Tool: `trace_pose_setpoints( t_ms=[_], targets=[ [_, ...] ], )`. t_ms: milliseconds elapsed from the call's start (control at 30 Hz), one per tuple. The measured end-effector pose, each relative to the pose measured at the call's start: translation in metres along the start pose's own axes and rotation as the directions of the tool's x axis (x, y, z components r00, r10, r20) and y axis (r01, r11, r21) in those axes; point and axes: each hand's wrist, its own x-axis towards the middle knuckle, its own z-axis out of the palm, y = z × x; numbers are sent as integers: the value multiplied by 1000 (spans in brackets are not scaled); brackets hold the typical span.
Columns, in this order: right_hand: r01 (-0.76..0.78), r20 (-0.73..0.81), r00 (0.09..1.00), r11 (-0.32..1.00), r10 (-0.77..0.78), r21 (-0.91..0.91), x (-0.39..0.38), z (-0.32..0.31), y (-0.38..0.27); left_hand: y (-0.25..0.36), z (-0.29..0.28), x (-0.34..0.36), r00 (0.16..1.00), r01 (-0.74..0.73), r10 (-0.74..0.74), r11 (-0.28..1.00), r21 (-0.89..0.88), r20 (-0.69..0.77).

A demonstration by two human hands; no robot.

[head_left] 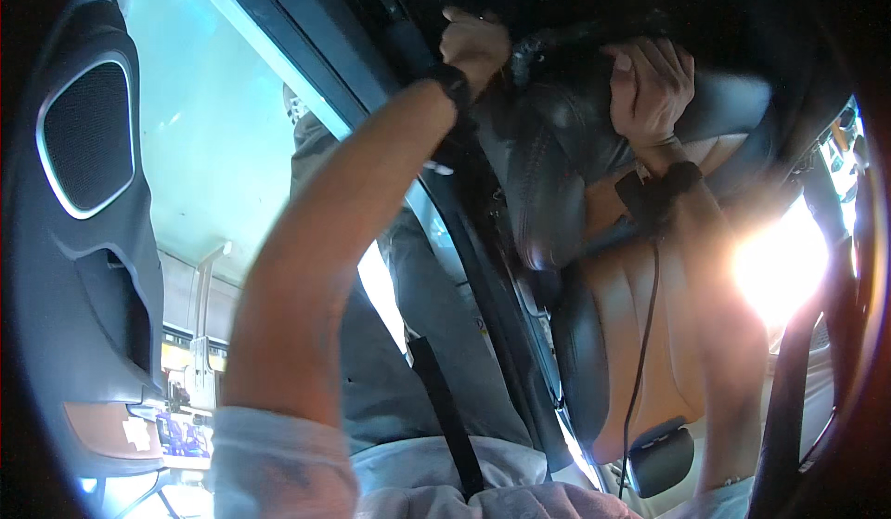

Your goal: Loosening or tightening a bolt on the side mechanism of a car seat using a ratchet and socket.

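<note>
Black door panel: seen at the far left of the scene, fitted with a speaker grille.
Pale floor: seen between the door panel and the car body.
Grey trousers: crossed on the near side by a dark strap.
Left hand: held at the far side, mostly curled, with a dark band at the wrist; whether anything is gripped cannot be told, as the space beyond is black.
Leather seat: set to the right of centre, in black and tan, its far part lying between and below the hands.
Cable: run down in front of the tan panel from the right wrist; best kept slack and clear of seat edges.
Right hand: fingers loosely bent over the black leather; nothing is seen in it, and contact cannot be confirmed.
Reach: probably best steadied by the right hand, with the left moved slowly by touch, since its surroundings are badly lit.
Glare: cast from the right.
</note>
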Motion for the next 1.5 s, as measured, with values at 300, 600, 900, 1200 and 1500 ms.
trace_pose_setpoints(
  t_ms=[300,600,900,1200,1500],
  targets=[
    [32,-51,998,999,-30,27,-2,-1,9,-2,-73,1,848,-516,431,805,292,307],
    [-3,-18,1000,1000,4,26,-8,2,4,28,-24,-28,997,-75,75,997,2,-10],
    [16,-2,1000,999,-16,-40,-3,-18,13,28,-62,6,842,-534,440,761,369,311],
    [16,-35,999,1000,-16,-4,-5,-9,11,23,-36,-9,956,-280,266,953,116,123],
    [23,-91,996,999,-18,49,-5,4,6,-10,-72,37,693,-709,601,668,227,397]
  ],
)
